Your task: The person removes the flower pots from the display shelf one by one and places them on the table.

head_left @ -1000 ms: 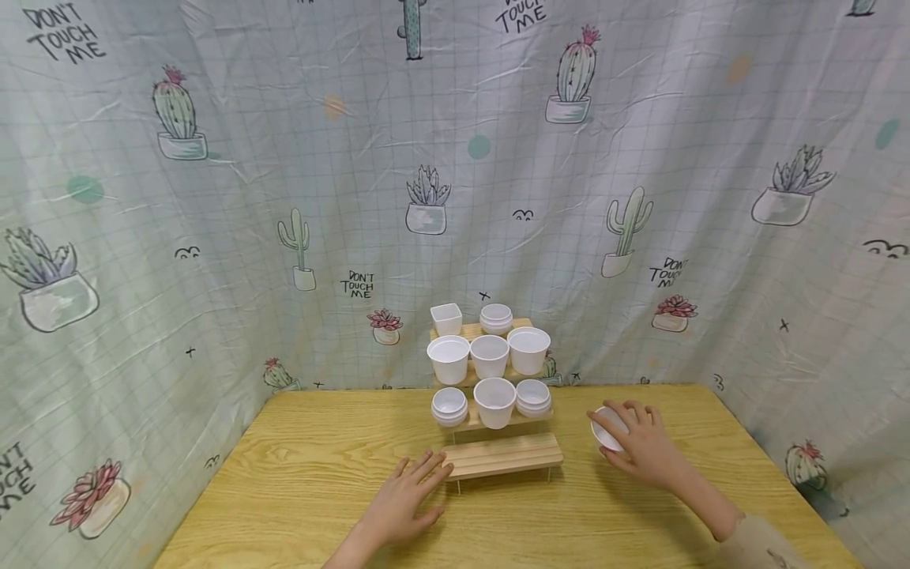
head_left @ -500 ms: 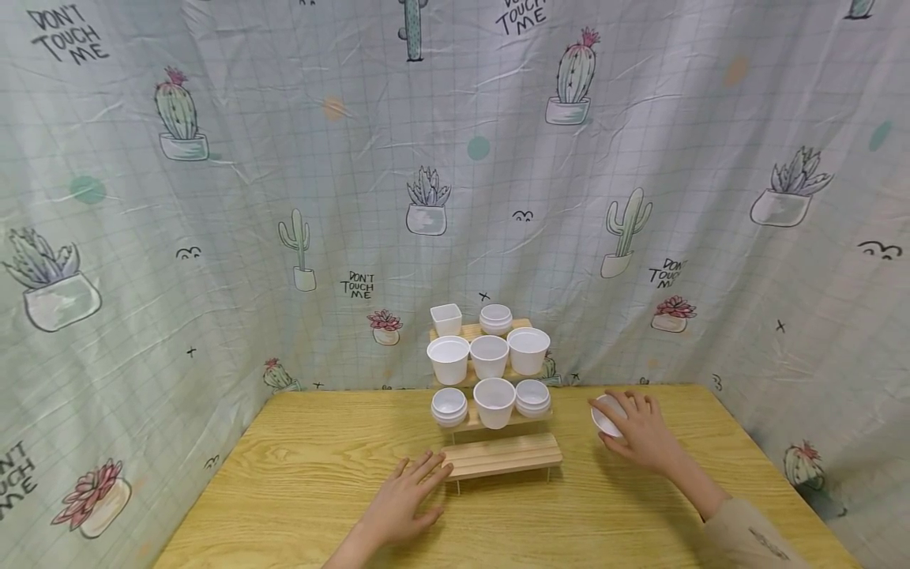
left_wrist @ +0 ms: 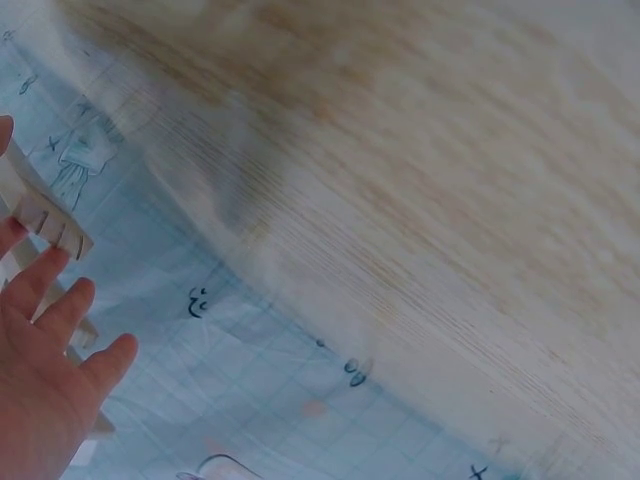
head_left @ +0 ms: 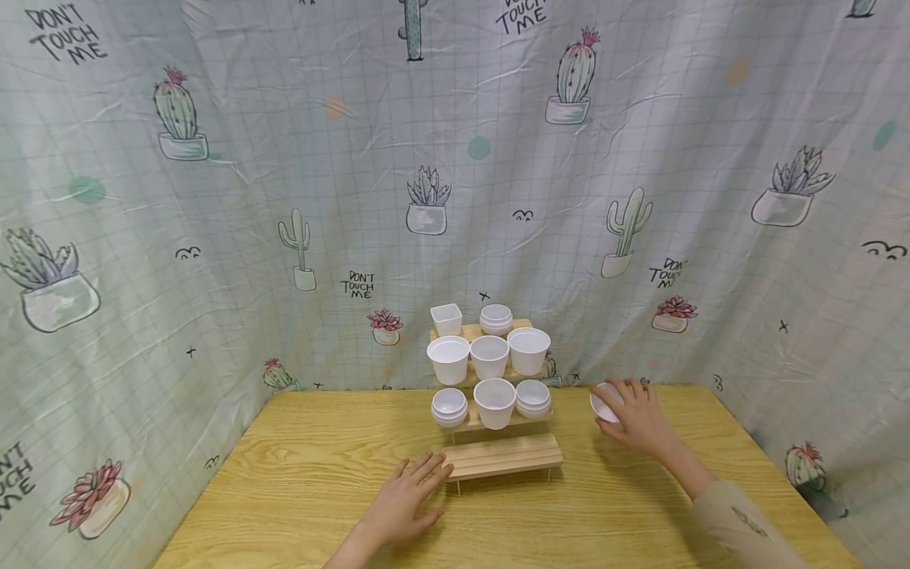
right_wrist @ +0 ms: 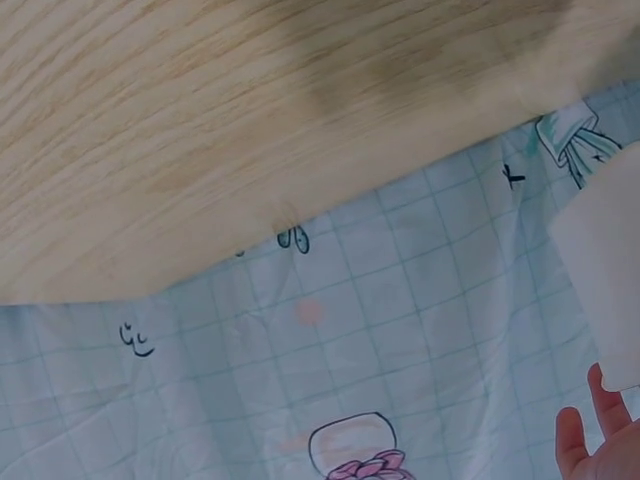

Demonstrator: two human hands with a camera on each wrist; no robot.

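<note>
My right hand (head_left: 641, 419) grips a small white plastic pot (head_left: 603, 401) over the right part of the table, with its mouth tilted toward the left. Part of that pot (right_wrist: 603, 265) shows at the right edge of the right wrist view, above the fingertips. My left hand (head_left: 401, 504) has its fingers extended, fingertips touching the left end of a tiered wooden stand's lowest step (head_left: 503, 456). In the left wrist view the spread fingers of the left hand (left_wrist: 50, 360) lie by the end of the step (left_wrist: 48, 222).
Higher steps of the stand bear several white pots: a square one (head_left: 446, 319) at the top left, wide cups (head_left: 528, 352) in the middle row, and a ribbed round pot (head_left: 449, 407) lower left. A cactus-print curtain (head_left: 455, 261) hangs behind the yellow wooden table (head_left: 284, 474).
My right hand has moved a little farther back with the white pot in its grip. The left hand stays at the end of the step, and the stand has not moved.
</note>
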